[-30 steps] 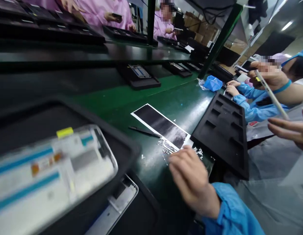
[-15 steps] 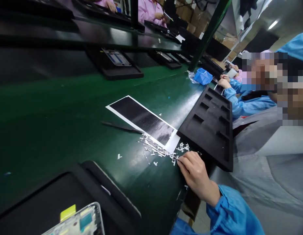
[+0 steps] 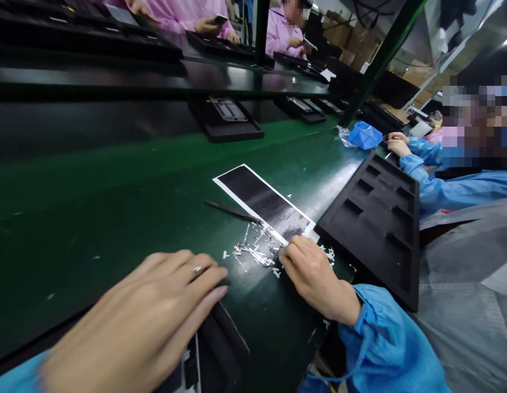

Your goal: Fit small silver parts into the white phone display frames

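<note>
My left hand (image 3: 147, 311) lies at the lower left with its fingers stretched flat over the edge of a black tray (image 3: 227, 344), holding nothing. My right hand (image 3: 313, 278), in a blue sleeve, rests on the green belt with its fingers curled down. Its fingertips touch a scatter of small white scraps (image 3: 253, 251) at the near end of a black sheet with a white border (image 3: 264, 202). What the fingertips pinch, if anything, is hidden. A thin dark tool (image 3: 231, 210) lies beside the sheet.
A black tray with empty compartments (image 3: 376, 218) sits right of my right hand. Trays with device parts (image 3: 229, 117) stand at the belt's far side under a shelf. A blue bag (image 3: 364, 135) lies further along. A co-worker's blue sleeve (image 3: 442, 188) is at the right; a green post (image 3: 380, 60) rises behind.
My left hand has come into view over the black tray at the lower left. My right hand has shifted slightly up to the sheet's near end. The view has swung.
</note>
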Demonstrator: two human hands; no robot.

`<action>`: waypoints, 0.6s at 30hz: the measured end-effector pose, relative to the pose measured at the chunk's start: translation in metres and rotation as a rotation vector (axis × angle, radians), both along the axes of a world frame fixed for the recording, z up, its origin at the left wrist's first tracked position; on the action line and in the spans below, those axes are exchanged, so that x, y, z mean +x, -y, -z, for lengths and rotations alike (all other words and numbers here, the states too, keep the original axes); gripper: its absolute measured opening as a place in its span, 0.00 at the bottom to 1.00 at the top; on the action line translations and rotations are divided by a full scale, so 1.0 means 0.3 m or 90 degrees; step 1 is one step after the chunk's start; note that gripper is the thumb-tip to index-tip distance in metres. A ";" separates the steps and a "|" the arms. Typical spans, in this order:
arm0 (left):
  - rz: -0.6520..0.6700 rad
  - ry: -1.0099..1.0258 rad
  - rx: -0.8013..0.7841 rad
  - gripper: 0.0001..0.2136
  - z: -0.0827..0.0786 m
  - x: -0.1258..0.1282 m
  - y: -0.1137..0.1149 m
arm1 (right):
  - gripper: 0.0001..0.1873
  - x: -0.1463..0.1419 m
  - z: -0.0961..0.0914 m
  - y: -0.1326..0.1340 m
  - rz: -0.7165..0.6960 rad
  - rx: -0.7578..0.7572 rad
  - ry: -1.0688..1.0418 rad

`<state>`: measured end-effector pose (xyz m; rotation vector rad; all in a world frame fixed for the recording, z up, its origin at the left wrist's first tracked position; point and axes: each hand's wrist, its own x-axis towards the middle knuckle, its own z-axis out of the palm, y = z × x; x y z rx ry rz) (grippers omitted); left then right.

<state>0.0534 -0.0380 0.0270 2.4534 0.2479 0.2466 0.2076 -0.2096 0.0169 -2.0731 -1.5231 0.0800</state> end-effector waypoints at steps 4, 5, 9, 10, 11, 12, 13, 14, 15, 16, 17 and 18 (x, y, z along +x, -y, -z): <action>-0.038 -0.115 -0.148 0.14 -0.042 0.154 0.039 | 0.09 0.016 -0.025 -0.007 0.021 0.040 -0.160; -0.048 -0.123 -0.183 0.14 -0.040 0.184 0.051 | 0.09 0.016 -0.027 -0.009 0.030 0.052 -0.200; -0.069 -0.144 -0.376 0.14 -0.027 0.251 0.091 | 0.09 0.006 -0.019 -0.017 0.068 0.100 -0.328; -0.081 -0.134 -0.413 0.14 -0.025 0.257 0.097 | 0.09 0.002 -0.016 -0.020 0.073 0.107 -0.352; -0.095 -0.118 -0.441 0.14 -0.024 0.261 0.102 | 0.09 -0.002 -0.013 -0.022 0.076 0.114 -0.373; -0.108 -0.103 -0.460 0.14 -0.024 0.263 0.105 | 0.09 -0.005 -0.011 -0.025 0.077 0.118 -0.391; -0.120 -0.089 -0.471 0.14 -0.023 0.264 0.107 | 0.09 -0.007 -0.010 -0.028 0.076 0.121 -0.406; -0.132 -0.077 -0.475 0.14 -0.024 0.265 0.107 | 0.09 -0.008 -0.010 -0.031 0.076 0.124 -0.419; -0.141 -0.069 -0.474 0.14 -0.025 0.264 0.106 | 0.09 -0.008 -0.012 -0.034 0.075 0.127 -0.428; -0.147 -0.064 -0.466 0.14 -0.026 0.262 0.104 | 0.09 -0.007 -0.015 -0.037 0.077 0.132 -0.434; -0.150 -0.062 -0.451 0.14 -0.028 0.259 0.102 | 0.09 -0.006 -0.019 -0.040 0.082 0.138 -0.438; -0.150 -0.063 -0.431 0.13 -0.030 0.253 0.100 | 0.09 -0.005 -0.024 -0.042 0.088 0.145 -0.441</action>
